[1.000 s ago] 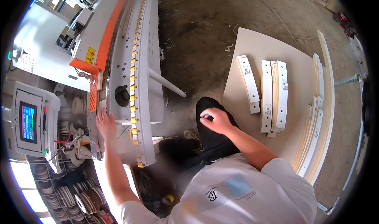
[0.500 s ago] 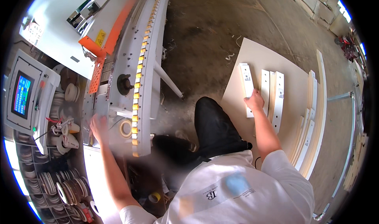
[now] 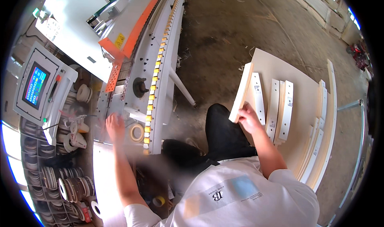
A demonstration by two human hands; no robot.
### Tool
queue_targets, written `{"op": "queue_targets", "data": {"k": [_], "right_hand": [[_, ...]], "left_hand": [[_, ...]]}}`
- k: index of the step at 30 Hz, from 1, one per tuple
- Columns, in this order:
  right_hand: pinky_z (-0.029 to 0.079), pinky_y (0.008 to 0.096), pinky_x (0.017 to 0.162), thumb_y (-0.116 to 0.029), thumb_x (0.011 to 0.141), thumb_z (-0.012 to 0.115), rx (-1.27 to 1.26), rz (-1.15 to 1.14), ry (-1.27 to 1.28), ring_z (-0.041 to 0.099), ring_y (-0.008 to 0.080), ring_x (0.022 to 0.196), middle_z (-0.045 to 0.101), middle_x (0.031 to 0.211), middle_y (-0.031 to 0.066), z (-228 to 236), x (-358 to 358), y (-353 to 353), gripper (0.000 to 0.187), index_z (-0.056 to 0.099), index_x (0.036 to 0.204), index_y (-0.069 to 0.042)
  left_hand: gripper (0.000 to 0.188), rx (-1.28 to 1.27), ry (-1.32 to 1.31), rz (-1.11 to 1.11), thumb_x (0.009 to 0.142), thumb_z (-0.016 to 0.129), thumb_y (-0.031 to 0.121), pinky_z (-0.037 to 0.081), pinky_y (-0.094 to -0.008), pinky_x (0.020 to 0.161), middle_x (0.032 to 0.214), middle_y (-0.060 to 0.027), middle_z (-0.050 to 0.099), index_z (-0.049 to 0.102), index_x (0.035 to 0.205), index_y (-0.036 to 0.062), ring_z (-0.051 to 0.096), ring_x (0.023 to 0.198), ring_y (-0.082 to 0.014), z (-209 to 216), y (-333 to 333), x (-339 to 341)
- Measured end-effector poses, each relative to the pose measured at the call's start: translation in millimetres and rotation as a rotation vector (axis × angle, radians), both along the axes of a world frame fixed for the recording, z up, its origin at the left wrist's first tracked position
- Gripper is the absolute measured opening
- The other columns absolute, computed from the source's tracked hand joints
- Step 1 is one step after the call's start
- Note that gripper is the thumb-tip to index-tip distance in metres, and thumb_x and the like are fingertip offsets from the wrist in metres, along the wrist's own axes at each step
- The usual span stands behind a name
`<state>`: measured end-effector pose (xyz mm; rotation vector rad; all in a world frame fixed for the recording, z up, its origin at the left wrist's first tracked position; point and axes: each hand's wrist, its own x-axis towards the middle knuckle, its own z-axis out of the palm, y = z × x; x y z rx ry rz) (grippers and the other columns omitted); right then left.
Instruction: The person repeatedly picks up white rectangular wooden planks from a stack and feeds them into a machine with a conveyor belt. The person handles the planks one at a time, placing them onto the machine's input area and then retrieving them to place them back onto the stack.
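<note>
Right hand (image 3: 249, 117) closed round the near end of a pale strip (image 3: 241, 92), fingers wrapped on its edge, strip lifted and tilted so the far end points up and away over the board (image 3: 306, 119). Strip just left of the white panels (image 3: 280, 107) lying flat side by side on that board; whether it touches the nearest one cannot be told. More strips (image 3: 326, 123) stacked along the board's right edge.

Left hand (image 3: 115, 125) blurred, spread flat with fingers open, holding nothing, resting on or just above the machine bed (image 3: 120, 103); contact cannot be told. Tape roll (image 3: 137, 132) just right of that hand, near the row of yellow pads (image 3: 154, 87) running up the machine. Black knob (image 3: 140, 86) further up the bed. Orange guard (image 3: 114, 65) above and left of the knob.

Touch screen (image 3: 35, 84) in a grey housing well left of the left hand. Spools (image 3: 72, 187) racked below it. Concrete floor (image 3: 240, 23) between machine and board, dusty and scattered with scraps
</note>
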<state>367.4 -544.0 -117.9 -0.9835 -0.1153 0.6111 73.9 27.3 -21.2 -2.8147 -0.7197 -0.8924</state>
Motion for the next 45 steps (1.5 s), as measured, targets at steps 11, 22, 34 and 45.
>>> {"op": "queue_targets", "data": {"k": [11, 22, 34, 45], "right_hand": [[0.053, 0.0393, 0.111, -0.006, 0.085, 0.091, 0.031, 0.39, -0.157, 0.065, 0.0188, 0.127, 0.066, 0.137, 0.0059, 39, -82, 75, 0.075, 0.051, 0.148, -0.006], [0.059, 0.0292, 0.084, -0.012, 0.085, 0.094, -0.017, 0.501, -0.346, 0.072, 0.011, 0.097, 0.075, 0.112, 0.0039, 50, -113, 83, 0.058, 0.065, 0.134, -0.001], [0.05, 0.0254, 0.061, -0.013, 0.086, 0.09, -0.536, 0.287, -0.849, 0.064, 0.0085, 0.063, 0.068, 0.076, 0.0003, -16, -69, 62, 0.041, 0.073, 0.123, -0.009], [0.05, 0.0268, 0.058, -0.015, 0.083, 0.09, -0.571, 0.331, -0.978, 0.062, 0.01, 0.057, 0.066, 0.068, 0.001, -7, -78, 71, 0.038, 0.075, 0.117, -0.011]], "left_hand": [[0.05, -0.559, 0.18, -0.619, 0.081, 0.092, 0.02, 0.058, -0.0461, 0.101, 0.139, -0.0123, 0.07, 0.071, 0.124, 0.0084, 0.068, 0.122, -0.0364, 65, -268, 41], [0.038, -0.68, 0.183, -0.611, 0.076, 0.092, 0.017, 0.057, -0.0455, 0.097, 0.128, -0.0116, 0.071, 0.066, 0.102, 0.0078, 0.067, 0.117, -0.0364, 53, -290, 35], [0.032, -0.346, -0.019, -0.188, 0.081, 0.083, 0.013, 0.057, -0.0449, 0.096, 0.126, -0.0078, 0.073, 0.073, 0.11, 0.0092, 0.067, 0.114, -0.0327, 75, -167, 6], [0.023, -0.143, 0.076, 0.263, 0.089, 0.074, 0.02, 0.052, -0.0449, 0.107, 0.127, -0.0089, 0.074, 0.079, 0.11, 0.0103, 0.064, 0.124, -0.0347, 29, 5, -15]]}}
